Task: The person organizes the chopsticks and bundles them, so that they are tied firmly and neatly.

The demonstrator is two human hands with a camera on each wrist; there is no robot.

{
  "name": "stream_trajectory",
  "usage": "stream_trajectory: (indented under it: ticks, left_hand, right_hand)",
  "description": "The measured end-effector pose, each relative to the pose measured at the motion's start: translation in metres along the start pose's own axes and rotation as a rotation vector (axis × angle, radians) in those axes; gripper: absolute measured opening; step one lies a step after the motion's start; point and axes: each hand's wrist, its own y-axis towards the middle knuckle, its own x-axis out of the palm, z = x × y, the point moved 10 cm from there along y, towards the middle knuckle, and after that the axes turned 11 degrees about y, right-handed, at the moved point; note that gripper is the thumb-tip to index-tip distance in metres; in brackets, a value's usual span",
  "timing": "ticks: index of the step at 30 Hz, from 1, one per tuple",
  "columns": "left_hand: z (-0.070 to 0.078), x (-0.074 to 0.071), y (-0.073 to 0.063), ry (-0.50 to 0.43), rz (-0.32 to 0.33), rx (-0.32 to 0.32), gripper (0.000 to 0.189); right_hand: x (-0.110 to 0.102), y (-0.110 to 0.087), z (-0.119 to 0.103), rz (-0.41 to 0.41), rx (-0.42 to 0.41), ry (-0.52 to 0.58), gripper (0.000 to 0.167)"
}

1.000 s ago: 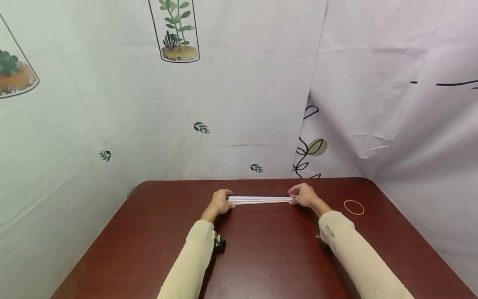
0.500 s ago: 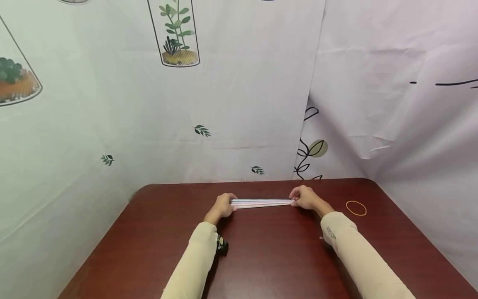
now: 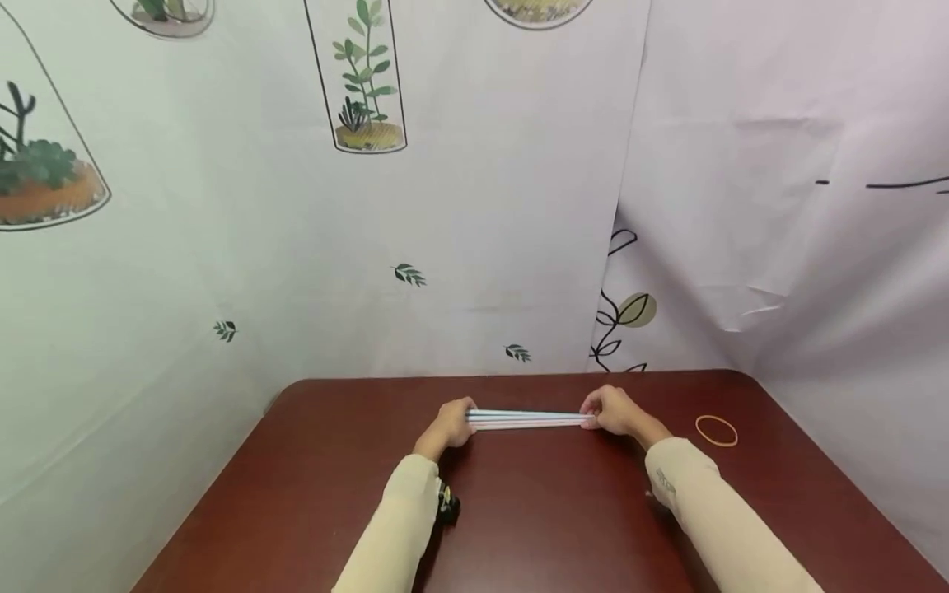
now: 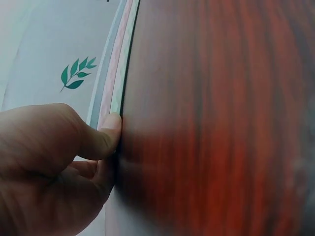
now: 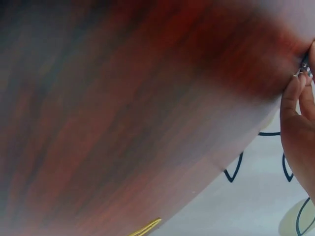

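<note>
A small bundle of long, thin pastel straws (image 3: 528, 419) in blue, pink and pale green lies level between the two hands near the table's far edge. My left hand (image 3: 451, 424) holds its left end; in the left wrist view the thumb (image 4: 109, 132) presses on the straws (image 4: 118, 64). At the other end, the fingertips of my right hand (image 3: 617, 410) pinch the straws. The right wrist view catches this hand (image 5: 300, 118) only at its right border, with the straw ends close to the fingertips.
A yellow rubber band (image 3: 716, 431) lies on the dark red wooden table (image 3: 549, 511), right of the right hand. White cloth (image 3: 474, 206) printed with plants hangs behind the table and at both sides. A black device (image 3: 448, 506) is strapped at the left wrist.
The head view has tilted upward, so the whole scene sits lower. Both hands keep their hold on the bundle's ends; the straws have turned slightly, with blue showing more clearly.
</note>
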Motion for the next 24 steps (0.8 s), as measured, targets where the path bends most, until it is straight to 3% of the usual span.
stream_trajectory:
  ticks: [4,7,11,17,24]
  left_hand:
    - [-0.001,0.003,0.002,-0.040,-0.010,-0.024,0.025]
    - [-0.002,0.006,0.003,-0.034,-0.045,-0.040,0.028]
    - [0.001,0.009,0.002,-0.006,-0.096,-0.026,0.032]
    - [0.008,0.008,0.001,0.075,-0.111,0.017,0.032]
    - [0.008,0.011,-0.001,0.091,-0.152,0.005,0.033]
  right_hand:
    - [-0.001,0.000,-0.001,0.016,-0.039,-0.008,0.012]
    - [0.001,0.001,0.000,-0.018,-0.035,-0.005,0.011]
    - [0.007,0.000,0.002,-0.054,-0.004,-0.023,0.010]
    - [0.011,-0.001,0.000,-0.075,0.019,-0.066,0.009]
    - [0.015,-0.004,-0.004,-0.129,-0.001,-0.081,0.011]
